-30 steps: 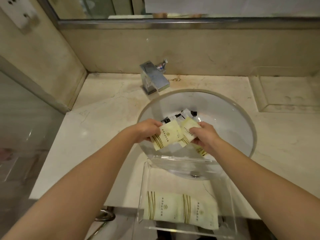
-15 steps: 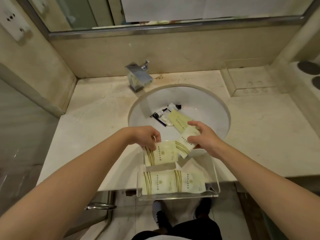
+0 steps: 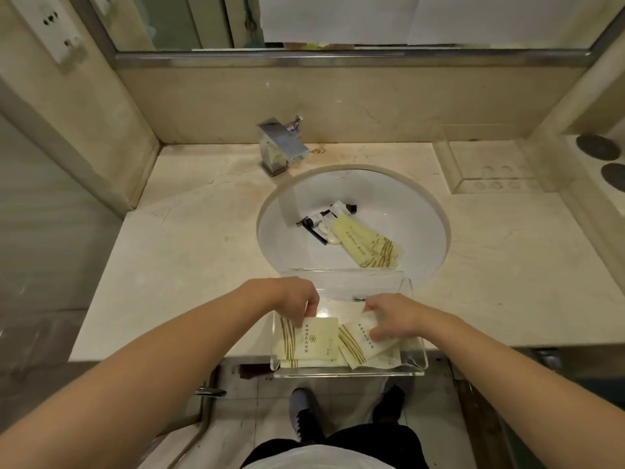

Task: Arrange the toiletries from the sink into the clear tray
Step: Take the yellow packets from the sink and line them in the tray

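Note:
A clear tray [image 3: 417, 360] sits on the counter's front edge, overhanging the round white sink [image 3: 422, 211]. My left hand [image 3: 297, 301] pinches a cream packet with gold stripes [image 3: 314, 343] lying flat in the tray's left half. My right hand [image 3: 392, 316] presses a second striped packet [image 3: 358, 340] tilted in the right half; more packets lie underneath. In the basin lie long yellow packets [image 3: 367, 243], small white bottles [image 3: 326, 230], a white tube with a black cap [image 3: 343, 208] and a thin black item [image 3: 314, 231].
A chrome faucet [image 3: 280, 147] stands behind the sink. A second clear tray [image 3: 490, 170] rests at the back right of the marble counter [image 3: 189, 231]. Two dark round discs [image 3: 605, 160] lie at the far right. A mirror and a wall socket are above.
Both hands carried their striped packets from above the sink down into the clear tray, onto the packets lying there. The camera view has pulled back and tilted down.

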A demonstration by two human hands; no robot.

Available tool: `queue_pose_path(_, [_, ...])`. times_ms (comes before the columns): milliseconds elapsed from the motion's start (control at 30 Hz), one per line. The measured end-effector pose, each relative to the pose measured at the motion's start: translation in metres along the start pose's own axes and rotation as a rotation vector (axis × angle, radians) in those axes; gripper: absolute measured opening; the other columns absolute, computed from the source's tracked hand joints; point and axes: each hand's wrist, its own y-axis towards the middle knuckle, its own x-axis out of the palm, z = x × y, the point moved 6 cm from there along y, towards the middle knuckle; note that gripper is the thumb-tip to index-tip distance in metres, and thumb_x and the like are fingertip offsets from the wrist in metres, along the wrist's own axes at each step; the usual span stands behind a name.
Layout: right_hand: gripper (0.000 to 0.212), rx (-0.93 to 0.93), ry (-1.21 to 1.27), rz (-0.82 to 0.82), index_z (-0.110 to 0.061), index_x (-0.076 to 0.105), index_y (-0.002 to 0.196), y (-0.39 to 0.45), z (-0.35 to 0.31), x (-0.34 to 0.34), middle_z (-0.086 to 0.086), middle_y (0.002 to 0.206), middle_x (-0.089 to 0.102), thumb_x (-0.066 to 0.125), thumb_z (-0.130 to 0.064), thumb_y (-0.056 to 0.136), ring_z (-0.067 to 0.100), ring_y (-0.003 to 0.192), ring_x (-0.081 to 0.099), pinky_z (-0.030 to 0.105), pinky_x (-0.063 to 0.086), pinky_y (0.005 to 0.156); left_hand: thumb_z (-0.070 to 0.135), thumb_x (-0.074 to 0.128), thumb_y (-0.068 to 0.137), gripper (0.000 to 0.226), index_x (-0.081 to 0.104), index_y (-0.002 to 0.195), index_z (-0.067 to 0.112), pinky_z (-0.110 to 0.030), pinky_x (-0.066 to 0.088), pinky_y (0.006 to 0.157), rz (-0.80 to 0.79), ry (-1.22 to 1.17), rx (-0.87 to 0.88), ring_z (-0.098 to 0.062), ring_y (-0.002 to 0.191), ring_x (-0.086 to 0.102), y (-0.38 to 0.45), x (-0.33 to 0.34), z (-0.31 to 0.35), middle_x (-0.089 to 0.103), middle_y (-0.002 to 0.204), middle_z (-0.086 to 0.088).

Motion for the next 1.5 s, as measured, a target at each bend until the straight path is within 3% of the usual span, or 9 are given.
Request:
queue_pose_path(200, [0.045,0.061,-0.445,-0.104,-0.021,0.065,0.1,-0.005,-0.002,-0.003,-0.004,0.096,0.066,0.066,-0.057,0.072,0.016,0.087,0.063,0.03,0.049,0.07,0.013,0.069,0.081,0.016,0.062,0.095,0.011,-0.025,0.042,0.069,0.06,0.094,0.06,-0.017,0.083,0.054,-0.003,0.006,0.005,0.059,0.092,0.001])
queue_pose_path(333, [0.074,0.018,-0.708,-0.006,-0.025,0.054,0.121,-0.007,-0.012,-0.01,-0.001,0.112,0.06,0.068,-0.069,0.064,0.021,0.101,0.058,0.034,0.043,0.078,0.018,0.072,0.08,0.025,0.059,0.101,0.013,-0.029,0.047,0.074,0.101,0.105,0.09,-0.019,0.088,0.055,-0.005,0.009,0.006,0.062,0.101,-0.003])
queue_pose_path(433, [0.07,-0.142,-0.653,0.063,-0.026,0.049,0.117,-0.004,-0.023,-0.005,-0.001,0.113,0.057,0.07,-0.067,0.063,0.02,0.099,0.054,0.035,0.045,0.086,0.017,0.071,0.082,0.033,0.058,0.112,0.015,-0.034,0.05,0.082,0.12,0.086,0.125,-0.021,0.098,0.058,-0.006,0.012,0.007,0.063,0.111,-0.003])
queue_pose_path(567, [0.047,-0.12,-0.488,0.001,-0.024,0.053,0.093,-0.004,-0.019,0.006,-0.003,0.092,0.059,0.07,-0.06,0.068,0.017,0.081,0.057,0.034,0.051,0.074,0.021,0.07,0.083,0.034,0.06,0.115,0.016,-0.036,0.051,0.084,0.133,0.11,0.172,-0.022,0.099,0.058,-0.006,0.015,0.009,0.062,0.111,-0.004])
queue_pose_path(700, [0.04,-0.093,-0.379,-0.006,-0.019,0.051,0.08,-0.003,-0.013,0.005,-0.004,0.077,0.052,0.07,-0.054,0.073,0.018,0.073,0.051,0.032,0.044,0.065,0.023,0.071,0.083,0.034,0.06,0.115,0.014,-0.032,0.048,0.079,0.122,0.097,0.18,-0.016,0.089,0.053,-0.006,0.017,0.009,0.062,0.109,-0.004])
queue_pose_path(900, [0.049,-0.172,-0.202,0.062,-0.026,0.05,0.105,0.001,-0.019,0.008,-0.005,0.102,0.059,0.078,-0.04,0.068,0.016,0.089,0.056,0.034,0.052,0.078,0.023,0.077,0.078,0.036,0.056,0.107,0.017,-0.028,0.043,0.073,0.099,0.055,0.179,-0.015,0.085,0.051,-0.002,0.018,0.007,0.057,0.097,0.004])
queue_pose_path(1033, [0.05,-0.246,-0.263,0.062,-0.026,0.056,0.115,0.004,-0.026,0.01,-0.004,0.113,0.053,0.069,-0.05,0.073,0.015,0.103,0.049,0.037,0.049,0.088,0.026,0.08,0.074,0.038,0.053,0.1,0.021,-0.026,0.042,0.071,0.068,0.082,0.172,-0.014,0.085,0.051,0.001,0.019,0.006,0.053,0.094,0.007])
queue_pose_path(1300, [0.039,-0.285,-0.349,0.119,-0.026,0.051,0.108,0.006,-0.022,0.016,-0.003,0.111,0.053,0.066,-0.045,0.078,0.017,0.099,0.049,0.035,0.048,0.086,0.031,0.078,0.075,0.04,0.049,0.1,0.019,-0.027,0.04,0.067,0.093,0.231,0.194,-0.015,0.083,0.048,0.002,0.024,0.01,0.052,0.094,0.005])
queue_pose_path(1500, [0.041,-0.294,-0.429,0.142,-0.027,0.051,0.097,0.012,-0.022,0.011,-0.005,0.102,0.053,0.066,-0.057,0.073,0.016,0.092,0.047,0.033,0.042,0.082,0.033,0.078,0.074,0.04,0.047,0.096,0.019,-0.028,0.04,0.067,0.092,0.258,0.187,-0.016,0.083,0.05,0.003,0.023,0.01,0.053,0.093,0.004])
